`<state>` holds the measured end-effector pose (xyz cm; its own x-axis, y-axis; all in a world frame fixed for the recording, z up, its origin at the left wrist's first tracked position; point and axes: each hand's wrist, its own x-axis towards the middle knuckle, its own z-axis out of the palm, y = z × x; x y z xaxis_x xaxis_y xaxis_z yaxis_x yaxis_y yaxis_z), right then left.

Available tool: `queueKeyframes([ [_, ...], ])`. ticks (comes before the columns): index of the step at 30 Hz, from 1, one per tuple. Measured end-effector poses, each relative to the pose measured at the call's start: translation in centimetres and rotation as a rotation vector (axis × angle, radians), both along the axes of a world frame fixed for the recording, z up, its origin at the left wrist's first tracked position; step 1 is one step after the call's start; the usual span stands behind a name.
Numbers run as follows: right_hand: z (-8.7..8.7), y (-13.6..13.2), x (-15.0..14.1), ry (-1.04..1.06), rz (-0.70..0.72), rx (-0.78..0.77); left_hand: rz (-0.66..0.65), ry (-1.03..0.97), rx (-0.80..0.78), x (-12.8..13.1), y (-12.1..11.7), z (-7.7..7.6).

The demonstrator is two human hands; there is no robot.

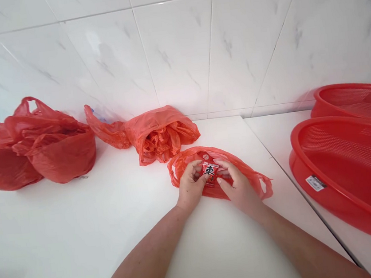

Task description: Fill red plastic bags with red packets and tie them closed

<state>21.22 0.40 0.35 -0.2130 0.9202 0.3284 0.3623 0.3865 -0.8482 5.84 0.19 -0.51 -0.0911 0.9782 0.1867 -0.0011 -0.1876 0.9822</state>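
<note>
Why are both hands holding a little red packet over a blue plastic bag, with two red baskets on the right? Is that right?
Not quite: the plastic bag under the little red packet is red, not blue, as the head view shows. The left hand and right hand do hold the packet, and two red baskets sit on the right.

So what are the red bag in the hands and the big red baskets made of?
The red bag under the left hand and right hand looks like thin plastic film: crinkled, see-through and a bit shiny. The big red baskets look like hard moulded plastic, with smooth glossy rims and fine mesh-like walls. The small packet both hands hold seems to be printed foil or plastic; too small to tell.
</note>
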Motion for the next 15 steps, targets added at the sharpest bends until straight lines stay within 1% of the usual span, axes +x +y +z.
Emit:
queueKeyframes([
  [6,0.01,-0.10,0.16,0.000,0.022,-0.023,-0.018,0.001,-0.013,-0.04,0.01,0.21],
  [15,0.50,-0.07,0.02,-0.018,0.013,-0.046,-0.003,0.081,-0.007,-0.17,0.26,-0.14],
])
